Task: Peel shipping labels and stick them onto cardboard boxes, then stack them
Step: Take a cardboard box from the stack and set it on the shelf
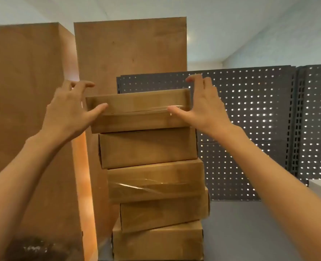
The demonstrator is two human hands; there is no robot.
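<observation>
Left hand [69,110], right hand [203,108] flank taped rectangular cardboard box [137,110].

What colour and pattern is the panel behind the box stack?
Dark grey metal pegboard panel, perforated with regular rows of small holes that let light through; seen in the head view.

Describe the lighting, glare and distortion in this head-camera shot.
Head view: light shines through the grey pegboard holes as bright dots; glare streaks the tape on the top box and the third box; a warm glow lights the gap between the plywood panels; wide-angle distortion tilts the vertical edges.
</observation>
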